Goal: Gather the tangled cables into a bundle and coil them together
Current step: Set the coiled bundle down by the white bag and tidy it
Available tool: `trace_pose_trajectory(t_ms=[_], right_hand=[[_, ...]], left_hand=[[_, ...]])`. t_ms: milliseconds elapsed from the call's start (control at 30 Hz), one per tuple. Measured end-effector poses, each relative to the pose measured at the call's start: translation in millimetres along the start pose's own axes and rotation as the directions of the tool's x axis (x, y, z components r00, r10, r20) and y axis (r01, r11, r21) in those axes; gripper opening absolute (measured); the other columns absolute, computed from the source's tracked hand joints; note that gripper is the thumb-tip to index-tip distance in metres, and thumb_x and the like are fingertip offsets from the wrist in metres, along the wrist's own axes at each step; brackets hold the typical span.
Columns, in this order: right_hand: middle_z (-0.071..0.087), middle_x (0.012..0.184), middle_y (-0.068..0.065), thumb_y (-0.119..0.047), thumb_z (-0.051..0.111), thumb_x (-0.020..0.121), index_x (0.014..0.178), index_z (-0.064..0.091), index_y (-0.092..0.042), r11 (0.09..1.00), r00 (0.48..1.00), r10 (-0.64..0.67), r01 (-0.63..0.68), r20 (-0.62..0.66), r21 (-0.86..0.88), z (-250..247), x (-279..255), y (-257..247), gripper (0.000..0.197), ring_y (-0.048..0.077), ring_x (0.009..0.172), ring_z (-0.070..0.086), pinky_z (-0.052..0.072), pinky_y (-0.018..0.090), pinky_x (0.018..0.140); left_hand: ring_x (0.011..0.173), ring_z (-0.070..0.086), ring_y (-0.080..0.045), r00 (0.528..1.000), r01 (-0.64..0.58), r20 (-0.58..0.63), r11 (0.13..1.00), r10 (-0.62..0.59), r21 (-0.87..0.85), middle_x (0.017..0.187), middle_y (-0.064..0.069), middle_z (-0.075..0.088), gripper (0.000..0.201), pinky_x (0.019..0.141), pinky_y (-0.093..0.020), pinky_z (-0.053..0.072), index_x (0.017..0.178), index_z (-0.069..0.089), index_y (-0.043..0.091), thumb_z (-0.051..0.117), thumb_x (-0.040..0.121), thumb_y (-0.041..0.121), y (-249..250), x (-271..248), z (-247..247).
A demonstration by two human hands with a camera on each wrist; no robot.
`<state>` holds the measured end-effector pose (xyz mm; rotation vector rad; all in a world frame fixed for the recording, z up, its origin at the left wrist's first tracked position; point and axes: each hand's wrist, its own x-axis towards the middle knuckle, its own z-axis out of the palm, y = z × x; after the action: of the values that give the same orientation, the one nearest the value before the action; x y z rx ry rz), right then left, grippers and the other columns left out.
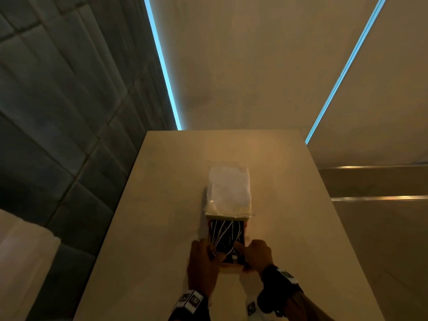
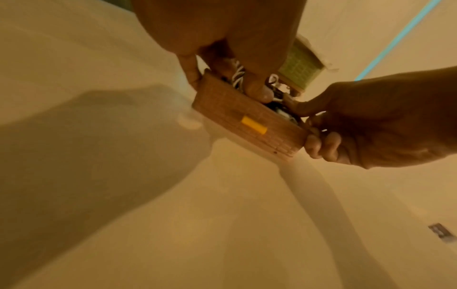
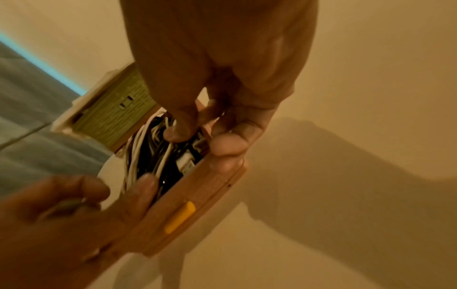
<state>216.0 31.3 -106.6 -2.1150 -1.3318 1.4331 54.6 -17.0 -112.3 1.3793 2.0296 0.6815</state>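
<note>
Left hand [image 1: 203, 262]: near edge of the table [image 1: 162, 205], at the left wall of the box; fingers curled over the rim, thumb dipped among the cables (grasping box and strands together, as the right wrist view shows it).

Right hand [image 1: 256, 253]: opposite, at the right wall of the box; fingers curled around the corner, forefinger and thumb reaching down among the cables. Whether a strand is actually pinched, the pictures do not settle.

Box [image 3: 197, 195]: small, wooden-looking, yellow tab on its near end, resting toward the near middle of the table between both hands.

Cables [image 1: 225, 237]: white and black, mixed and crossing, one white plug visible; all lying inside the box, none lifted clear.

White cover [image 1: 229, 188]: sits over the far part of the box, a green ribbed piece [image 3: 116, 115] showing under its near edge.

Progress, as judged: early. No bundle gathered, no loop formed. Left to do: draw the strands out, collect them in one grip, wind them into a coil.
</note>
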Motion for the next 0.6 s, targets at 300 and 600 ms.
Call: trace_pose_trajectory(t_ms=[300,600], right_hand=[[0.071,0.066,0.013,-0.053,0.073,0.076,0.078,0.065,-0.001,0.994,1.000,0.008,-0.007,-0.006,0.106,0,9,-1,0.053,0.027,0.060,0.069,0.060,0.038,0.063],[0.060,0.042,0.001,-0.051,0.060,0.087,0.054,0.064,-0.008,0.998,0.996,-0.023,0.028,-0.091,0.054,-18,39,-36,0.054,0.017,0.047,0.062,0.057,0.030,0.069]], left_hand=[[0.085,0.056,-0.019,0.984,0.168,0.100,0.966,-0.150,-0.199,0.095,-0.002,0.052,0.032,0.072,-0.028,0.045,0.091,0.059,0.017,0.082,0.073,0.030,-12,16,-7],[0.086,0.061,-0.019,0.990,0.133,0.083,0.950,-0.114,-0.283,0.093,-0.001,0.064,0.040,0.071,-0.026,0.050,0.093,0.058,0.011,0.085,0.069,0.027,11,61,-8]])
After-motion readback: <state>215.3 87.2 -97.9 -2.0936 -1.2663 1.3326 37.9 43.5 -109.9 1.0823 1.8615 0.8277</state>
